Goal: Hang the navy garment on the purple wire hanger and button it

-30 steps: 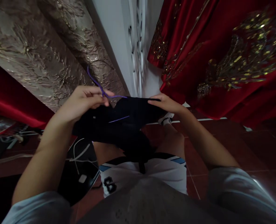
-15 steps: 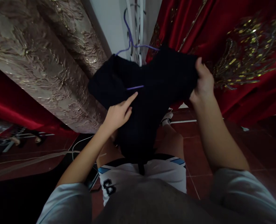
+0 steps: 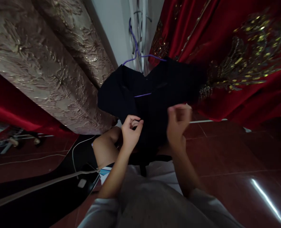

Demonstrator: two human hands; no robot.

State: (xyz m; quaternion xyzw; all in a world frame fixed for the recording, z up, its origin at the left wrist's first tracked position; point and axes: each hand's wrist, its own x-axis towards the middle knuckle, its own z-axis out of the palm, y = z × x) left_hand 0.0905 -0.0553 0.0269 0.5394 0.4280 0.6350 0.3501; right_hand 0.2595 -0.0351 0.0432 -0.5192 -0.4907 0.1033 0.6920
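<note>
Red cloth with gold sequins [image 3: 209,31] hangs beyond and to the right of the right hand [image 3: 178,126]; crinkled beige cloth [image 3: 47,69] fills the space ahead and left of the left hand [image 3: 132,131]. Red tiled floor [image 3: 226,155] spreads to the right of the right hand. A black surface [image 3: 47,202] lies lower left of the left hand. White metalwork [image 3: 142,31] rises straight ahead, beyond both hands. The dark garment [image 3: 154,110] lies just ahead of and between the hands, reaching out past them on either side. The left hand is half curled against its front, thumb and forefinger nearly meeting; the right hand is blurred, fingers bent. Whether either has hold of cloth, I cannot tell. Farther from the hands, a purple hanger [image 3: 137,52] shows at the garment's neck. A small white block [image 3: 81,183] sits lower left of the left hand.
</note>
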